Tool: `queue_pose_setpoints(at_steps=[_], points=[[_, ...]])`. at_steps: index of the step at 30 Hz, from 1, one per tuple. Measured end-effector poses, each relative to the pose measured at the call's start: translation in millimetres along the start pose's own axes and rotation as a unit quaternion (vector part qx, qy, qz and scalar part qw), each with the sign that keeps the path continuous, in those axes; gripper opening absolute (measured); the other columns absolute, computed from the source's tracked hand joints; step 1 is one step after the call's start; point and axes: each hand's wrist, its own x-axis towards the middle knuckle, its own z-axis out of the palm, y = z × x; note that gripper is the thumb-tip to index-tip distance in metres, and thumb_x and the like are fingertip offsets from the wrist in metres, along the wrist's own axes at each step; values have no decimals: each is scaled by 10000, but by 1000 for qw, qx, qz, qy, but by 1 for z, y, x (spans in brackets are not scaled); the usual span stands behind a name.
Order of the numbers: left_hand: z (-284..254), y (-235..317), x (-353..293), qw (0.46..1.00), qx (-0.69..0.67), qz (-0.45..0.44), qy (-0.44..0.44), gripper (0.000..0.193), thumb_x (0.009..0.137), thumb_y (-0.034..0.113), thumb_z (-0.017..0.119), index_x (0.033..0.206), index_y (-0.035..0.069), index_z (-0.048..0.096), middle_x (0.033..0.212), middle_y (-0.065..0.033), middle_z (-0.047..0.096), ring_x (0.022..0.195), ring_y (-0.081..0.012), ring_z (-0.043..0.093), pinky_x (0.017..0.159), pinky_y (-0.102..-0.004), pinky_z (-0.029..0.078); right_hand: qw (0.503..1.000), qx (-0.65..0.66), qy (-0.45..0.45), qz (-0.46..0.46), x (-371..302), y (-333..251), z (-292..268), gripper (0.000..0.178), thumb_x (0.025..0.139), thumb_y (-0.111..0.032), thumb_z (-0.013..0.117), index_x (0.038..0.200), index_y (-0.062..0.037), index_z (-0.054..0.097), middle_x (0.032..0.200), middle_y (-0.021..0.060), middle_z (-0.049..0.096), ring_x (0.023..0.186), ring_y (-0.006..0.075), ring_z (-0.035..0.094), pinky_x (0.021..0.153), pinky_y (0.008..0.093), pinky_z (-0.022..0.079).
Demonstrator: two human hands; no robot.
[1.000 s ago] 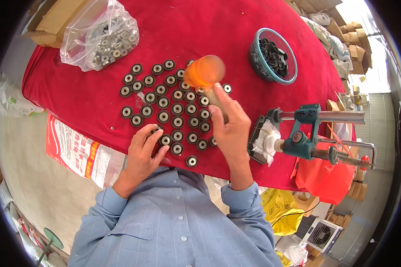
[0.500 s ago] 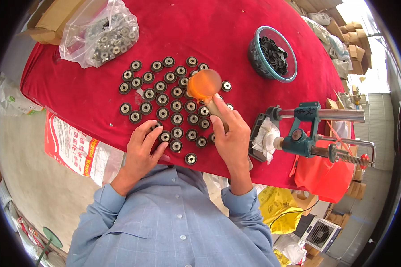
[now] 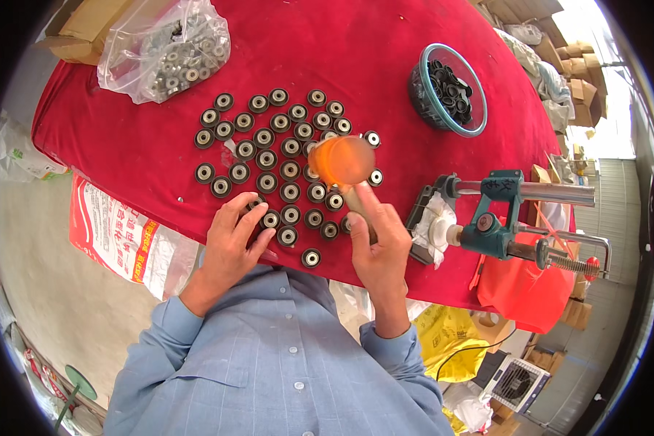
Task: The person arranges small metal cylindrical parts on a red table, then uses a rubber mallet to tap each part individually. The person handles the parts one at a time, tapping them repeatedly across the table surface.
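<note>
My right hand (image 3: 384, 251) is closed around the wooden handle of a mallet with an orange, see-through head (image 3: 341, 160). The mallet head hangs over the right part of a spread of black-rimmed ball bearings (image 3: 267, 182) and hides a few of them. At the near left edge of the spread, my left hand (image 3: 231, 240) has its fingers curled about a bearing (image 3: 256, 203), partly covered by the fingertips. Another bearing (image 3: 270, 219) lies between its index finger and thumb.
A red cloth (image 3: 341, 51) covers the table. Far left are a clear bag of metal bearings (image 3: 189, 62) and a cardboard box (image 3: 87, 33). A tub of black rings (image 3: 450, 91) stands far right. A green hand press (image 3: 487, 218) lies to the right, near a red bag (image 3: 527, 291).
My right hand and the mallet have shifted slightly right and toward me. My left hand stays at the same bearings.
</note>
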Motion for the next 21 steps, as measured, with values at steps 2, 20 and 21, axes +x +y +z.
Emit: queue_pose_setpoints(at_steps=[2, 20, 21], points=[[-2, 0, 2, 1000, 8, 7, -6, 513, 824, 54, 886, 1295, 6, 690, 1404, -183, 619, 1196, -351, 670, 976, -430, 584, 998, -28, -40, 42, -4, 3, 1, 580, 960, -34, 745, 1510, -208, 680, 876, 117, 663, 692, 240, 635, 661, 382, 548], [3, -4, -1, 1000, -22, -13, 14, 566, 843, 86, 894, 1343, -9, 645, 1377, -187, 644, 1215, -372, 666, 991, -453, 581, 997, -32, -73, 20, -28, -22, 2, 624, 930, -30, 761, 1521, -211, 672, 899, 94, 696, 728, 219, 695, 665, 365, 583], [3, -4, -1, 1000, -20, -13, 14, 567, 845, 84, 893, 1345, -10, 642, 1380, -187, 643, 1212, -371, 667, 985, -450, 586, 997, -26, -71, 26, -28, -20, 1, 615, 931, -26, 759, 1513, -208, 679, 908, 96, 700, 740, 218, 701, 673, 361, 586]])
